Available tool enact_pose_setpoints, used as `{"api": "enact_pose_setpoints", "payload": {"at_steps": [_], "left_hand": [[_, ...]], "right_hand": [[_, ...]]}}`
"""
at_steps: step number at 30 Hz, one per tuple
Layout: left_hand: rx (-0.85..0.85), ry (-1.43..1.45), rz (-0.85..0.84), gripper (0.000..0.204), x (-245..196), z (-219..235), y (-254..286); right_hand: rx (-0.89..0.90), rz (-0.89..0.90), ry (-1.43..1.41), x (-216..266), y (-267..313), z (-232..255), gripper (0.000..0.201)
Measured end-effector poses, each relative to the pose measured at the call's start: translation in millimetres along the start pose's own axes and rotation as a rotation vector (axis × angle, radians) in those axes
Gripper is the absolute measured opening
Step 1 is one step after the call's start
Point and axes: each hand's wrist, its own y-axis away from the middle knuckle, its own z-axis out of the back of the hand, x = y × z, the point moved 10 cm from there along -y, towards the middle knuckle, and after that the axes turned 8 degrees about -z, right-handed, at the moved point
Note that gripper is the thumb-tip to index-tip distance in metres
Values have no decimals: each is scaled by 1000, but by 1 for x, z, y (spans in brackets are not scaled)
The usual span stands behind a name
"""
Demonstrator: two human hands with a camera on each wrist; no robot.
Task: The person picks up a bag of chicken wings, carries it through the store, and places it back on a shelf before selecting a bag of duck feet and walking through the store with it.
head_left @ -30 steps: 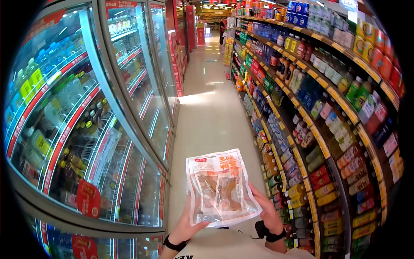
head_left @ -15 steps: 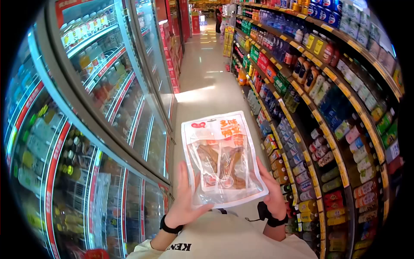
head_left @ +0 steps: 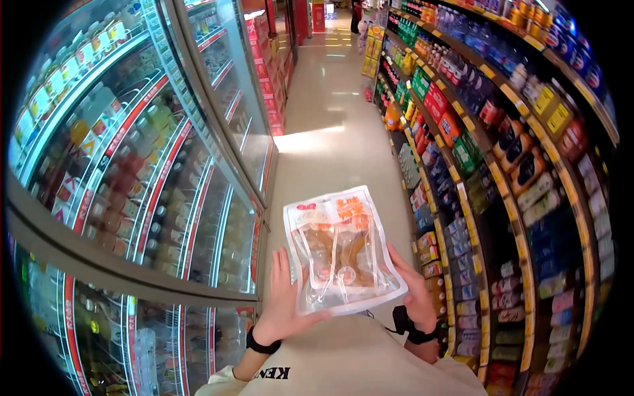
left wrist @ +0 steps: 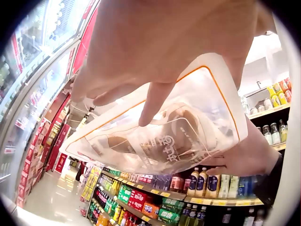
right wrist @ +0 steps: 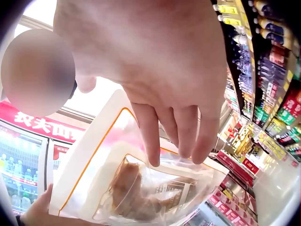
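A clear and white plastic food pouch point(head_left: 340, 254) with orange print and brown pieces inside is held up in front of the body in the head view. The left hand point(head_left: 285, 305) holds its lower left side, thumb along the bottom edge and fingers behind. At the lower right edge the right hand point(head_left: 417, 294) grips it, most fingers hidden behind. From below, the left wrist view shows the pouch's back point(left wrist: 160, 136) with fingers of the left hand point(left wrist: 160, 52) against it. In the right wrist view the right hand point(right wrist: 155, 80) has its fingertips on the pouch point(right wrist: 127, 188).
Glass-door drink coolers point(head_left: 132, 165) line the left side. Shelves of bottles and cans point(head_left: 489, 165) run along the right. Between them a pale floor aisle point(head_left: 323, 158) leads away, with stacked red boxes point(head_left: 267, 79) at its left and a yellow display point(head_left: 372, 53) at its right.
The pouch was raised toward the camera, then lowered slightly and tilted, both hands still on it. The coolers and shelves have shifted in the head view.
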Motion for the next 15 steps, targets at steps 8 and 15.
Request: {"api": "enact_pose_setpoints", "payload": {"at_steps": [8,15], "left_hand": [[-102,-24,-51,96,35,15,-159],[-12,117,21,97,114,-5,-256]], "right_hand": [[57,31,277,-10,-141,85,54],[27,-97,294,-65,-236,116,43]]}}
